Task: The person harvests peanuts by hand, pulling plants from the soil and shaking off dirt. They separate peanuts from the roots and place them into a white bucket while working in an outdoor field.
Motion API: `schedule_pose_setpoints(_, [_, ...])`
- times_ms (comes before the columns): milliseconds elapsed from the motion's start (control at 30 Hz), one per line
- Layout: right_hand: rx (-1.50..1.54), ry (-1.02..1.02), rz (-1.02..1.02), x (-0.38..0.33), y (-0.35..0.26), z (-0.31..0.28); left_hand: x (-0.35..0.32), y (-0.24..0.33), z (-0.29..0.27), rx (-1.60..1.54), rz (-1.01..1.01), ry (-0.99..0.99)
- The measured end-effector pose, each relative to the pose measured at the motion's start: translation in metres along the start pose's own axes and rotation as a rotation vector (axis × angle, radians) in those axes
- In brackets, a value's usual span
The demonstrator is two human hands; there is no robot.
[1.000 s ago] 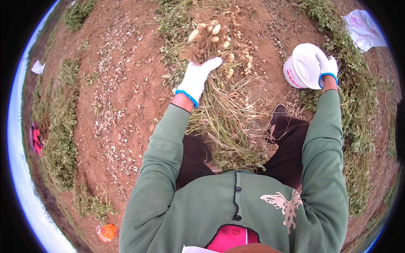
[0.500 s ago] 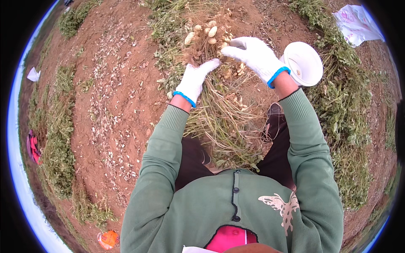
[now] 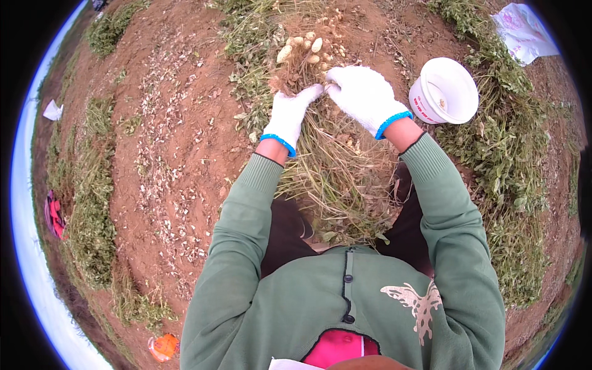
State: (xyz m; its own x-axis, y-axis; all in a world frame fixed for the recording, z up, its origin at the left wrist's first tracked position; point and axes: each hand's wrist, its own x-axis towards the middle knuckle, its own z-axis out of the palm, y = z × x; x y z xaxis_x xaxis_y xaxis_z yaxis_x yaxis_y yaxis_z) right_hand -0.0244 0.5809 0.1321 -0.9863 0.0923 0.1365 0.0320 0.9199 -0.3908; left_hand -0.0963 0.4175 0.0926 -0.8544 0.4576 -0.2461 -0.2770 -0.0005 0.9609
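Gripping a bundle of uprooted peanut plants (image 3: 336, 179) that lies across the lap, both hands work at its far end, where the root clump (image 3: 305, 61) carries a cluster of pale peanut pods (image 3: 302, 49). The left hand (image 3: 290, 114), in a white glove with a blue cuff, is closed around the stems just below the clump, and the right hand (image 3: 364, 92), gloved the same way, is pinched onto the roots right beside it, fingertips nearly touching the left's. Several pods hang on the roots, so the picking of this plant looks far from done; the white bucket (image 3: 445, 91), standing to the right just beyond the right wrist, shows only one or two small bits on its floor, which suggests the gathering is at an early stage. Room to move is good: red bare soil (image 3: 185, 142) lies open to the left, strewn with pale husk scraps, and the path from clump to bucket is short and unobstructed. Heaps of green peanut foliage (image 3: 505, 142) crowd the right side around the bucket, and a white plastic bag (image 3: 524, 31) lies far right.
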Motion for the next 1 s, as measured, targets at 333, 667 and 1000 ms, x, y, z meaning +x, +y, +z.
schedule_pose_setpoints(333, [-0.159,0.235,-0.166,-0.021,-0.033,0.014,0.012,-0.022,-0.004,0.023,-0.043,0.04])
schedule_pose_setpoints(667, [0.238,0.185,-0.017,-0.023,-0.025,-0.002,0.022,-0.005,-0.032,-0.021,-0.052,0.139])
schedule_pose_setpoints(1000, [1.374,-0.04,0.494,0.014,0.01,0.01,0.004,0.007,-0.021,-0.024,-0.069,-0.027])
